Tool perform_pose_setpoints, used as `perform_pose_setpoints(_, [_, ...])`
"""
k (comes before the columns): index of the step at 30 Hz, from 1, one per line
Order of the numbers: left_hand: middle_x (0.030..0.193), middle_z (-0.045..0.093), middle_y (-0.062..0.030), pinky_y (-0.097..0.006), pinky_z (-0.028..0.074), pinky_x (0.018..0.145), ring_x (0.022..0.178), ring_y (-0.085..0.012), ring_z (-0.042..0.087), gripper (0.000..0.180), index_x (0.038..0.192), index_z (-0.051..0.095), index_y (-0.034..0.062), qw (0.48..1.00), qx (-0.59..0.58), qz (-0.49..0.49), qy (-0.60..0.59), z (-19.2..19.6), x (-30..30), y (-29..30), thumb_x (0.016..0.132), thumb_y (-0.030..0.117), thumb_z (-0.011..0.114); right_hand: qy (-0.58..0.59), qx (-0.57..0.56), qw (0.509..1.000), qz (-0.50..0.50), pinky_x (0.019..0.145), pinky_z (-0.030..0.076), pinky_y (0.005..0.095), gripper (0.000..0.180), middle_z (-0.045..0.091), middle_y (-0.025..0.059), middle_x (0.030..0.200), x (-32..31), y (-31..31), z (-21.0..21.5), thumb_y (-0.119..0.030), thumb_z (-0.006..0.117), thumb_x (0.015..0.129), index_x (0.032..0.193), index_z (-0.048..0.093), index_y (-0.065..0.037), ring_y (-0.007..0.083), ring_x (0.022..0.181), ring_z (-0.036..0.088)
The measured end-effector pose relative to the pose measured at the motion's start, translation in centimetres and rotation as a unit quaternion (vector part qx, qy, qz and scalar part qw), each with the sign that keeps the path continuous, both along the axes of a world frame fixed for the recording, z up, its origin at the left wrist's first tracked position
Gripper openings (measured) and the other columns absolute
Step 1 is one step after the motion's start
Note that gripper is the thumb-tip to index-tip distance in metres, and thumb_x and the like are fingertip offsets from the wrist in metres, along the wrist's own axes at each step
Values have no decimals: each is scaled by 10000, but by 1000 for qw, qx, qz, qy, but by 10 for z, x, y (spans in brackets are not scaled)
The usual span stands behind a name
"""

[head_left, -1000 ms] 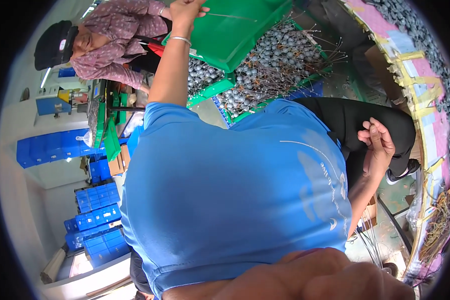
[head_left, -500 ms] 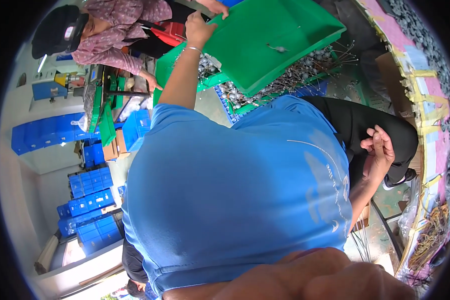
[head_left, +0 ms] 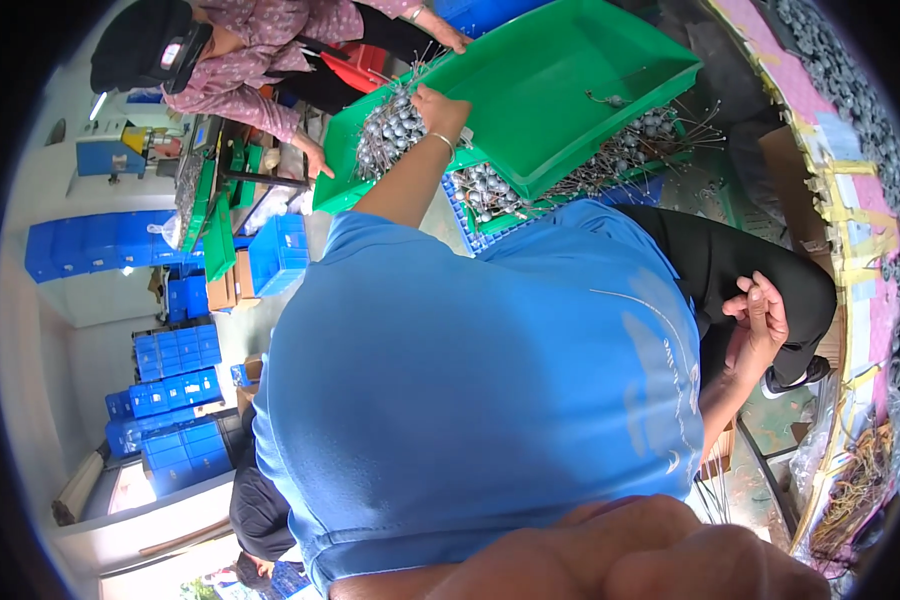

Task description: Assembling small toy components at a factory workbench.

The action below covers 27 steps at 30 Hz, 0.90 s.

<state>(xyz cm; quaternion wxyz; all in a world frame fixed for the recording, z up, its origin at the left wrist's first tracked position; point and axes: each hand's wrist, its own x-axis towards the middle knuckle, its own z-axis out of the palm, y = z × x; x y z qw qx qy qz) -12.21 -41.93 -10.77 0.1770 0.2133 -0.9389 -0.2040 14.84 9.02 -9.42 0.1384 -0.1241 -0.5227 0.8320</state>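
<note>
My left hand (head_left: 442, 112), a bracelet at its wrist, reaches over a heap of small grey round parts with thin wire stems (head_left: 390, 135) in the left green tray (head_left: 328, 190). Its fingers curl down at the heap's edge; what they grip cannot be made out. Beside it, a large green tray (head_left: 540, 100) overlaps another tray of such parts (head_left: 640, 145). One wire-stemmed part (head_left: 612, 99) lies in the large tray. Against my dark trouser leg, my right hand (head_left: 758, 312) is closed, thumb against fingers; anything inside is hidden.
Across from me, a person in a patterned shirt (head_left: 260, 30) has one hand (head_left: 315, 158) at the left tray's corner and another (head_left: 442, 30) at the large tray's edge. Blue bins (head_left: 180, 455) stand at left. A padded, taped edge (head_left: 850, 250) borders more grey parts at right.
My left hand has moved down and right to the heap's edge. The large tray has shifted slightly right, exposing more grey parts. The other person has leaned right. My right hand stays closed.
</note>
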Motion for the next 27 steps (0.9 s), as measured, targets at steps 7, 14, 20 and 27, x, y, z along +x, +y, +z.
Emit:
perform_pose_setpoints(7, [1146,582,-245,-392,553,843,1023,-334,623,689,1151,518,-95,977,188,83,46,-28,1,2,547,41,819,25,-11,1000,-4,605,571,248,230,716,171,971,9,3,-4,-90,629,950,1144,652,30,149,637,677])
perform_pose_setpoints(14, [721,674,-144,-344,547,447,563,-226,671,196,738,654,-48,964,257,30,66,7,11,29,609,59,756,40,-29,999,23,608,573,257,231,718,174,965,11,12,-13,-73,623,949,1151,645,37,156,639,678])
perform_pose_setpoints(20, [941,673,-215,-398,589,583,753,-295,713,509,1060,553,-77,979,193,64,17,20,-23,25,630,123,738,45,-16,998,35,613,550,250,241,716,154,974,14,18,-15,-107,629,953,1149,652,32,145,636,655])
perform_pose_setpoints(27, [1021,674,-248,-414,601,663,879,-353,712,449,1090,571,-87,982,167,69,-59,21,-36,14,707,128,664,45,-29,998,32,619,564,259,224,716,181,969,17,15,-16,-59,616,950,1145,642,46,162,636,674])
